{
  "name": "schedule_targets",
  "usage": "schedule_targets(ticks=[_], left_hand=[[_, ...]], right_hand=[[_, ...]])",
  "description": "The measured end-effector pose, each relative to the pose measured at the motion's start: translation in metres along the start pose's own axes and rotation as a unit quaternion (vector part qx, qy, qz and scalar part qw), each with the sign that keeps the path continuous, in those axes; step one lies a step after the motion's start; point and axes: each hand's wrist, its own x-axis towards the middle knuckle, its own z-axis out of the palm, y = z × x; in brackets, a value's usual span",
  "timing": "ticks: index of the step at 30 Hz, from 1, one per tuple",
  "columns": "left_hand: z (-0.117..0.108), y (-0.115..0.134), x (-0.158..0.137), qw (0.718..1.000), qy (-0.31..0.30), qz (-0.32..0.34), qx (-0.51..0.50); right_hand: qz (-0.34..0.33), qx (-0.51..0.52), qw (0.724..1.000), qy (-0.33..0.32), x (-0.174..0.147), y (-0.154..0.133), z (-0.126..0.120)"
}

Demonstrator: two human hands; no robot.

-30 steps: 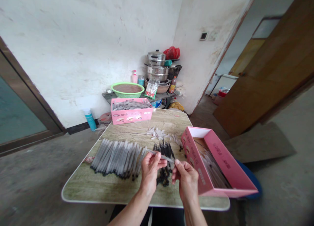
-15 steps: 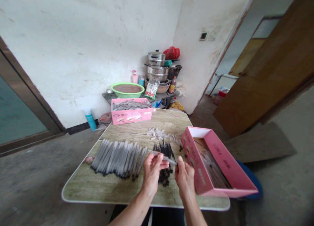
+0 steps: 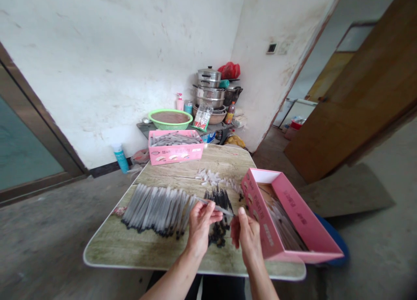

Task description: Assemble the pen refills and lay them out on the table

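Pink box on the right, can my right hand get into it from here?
Probably yes: the pink box stands open-topped beside your right hand, with only its own side wall between them.

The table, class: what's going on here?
A person's left hand holds a slim grey tube; their right hand is at its right end, though contact is unclear. To the left, similar black-ended tubes lie in a row on the table. Thin dark pieces lie between and beyond the hands, with small pale pieces farther off. The far pink box and the right pink box both hold slim pieces.
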Motion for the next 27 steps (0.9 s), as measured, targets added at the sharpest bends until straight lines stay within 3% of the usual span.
schedule_targets(ticks=[4, 10, 15, 22, 25, 27], left_hand=[[-0.001, 0.001, 0.001, 1.0, 0.002, 0.007, 0.003], [0.0, 0.0, 0.002, 1.0, 0.003, 0.002, -0.007], [0.0, -0.001, 0.003, 1.0, 0.003, 0.003, -0.003], [0.0, 0.002, 0.003, 1.0, -0.016, -0.021, 0.014], [-0.001, 0.0, 0.003, 0.999, -0.025, -0.019, 0.031], [-0.004, -0.001, 0.011, 0.995, -0.063, -0.036, 0.068]], right_hand=[[-0.036, 0.041, 0.997, -0.05, -0.001, -0.001, -0.001], [0.002, 0.0, 1.0, -0.008, 0.0, 0.001, 0.0], [-0.037, 0.031, 0.998, -0.048, 0.0, 0.002, 0.0], [0.02, -0.009, 1.0, -0.015, -0.003, 0.001, 0.002], [0.003, 0.019, 0.998, -0.061, -0.003, 0.001, 0.002], [-0.008, 0.021, 0.995, -0.097, -0.003, 0.003, 0.0]])
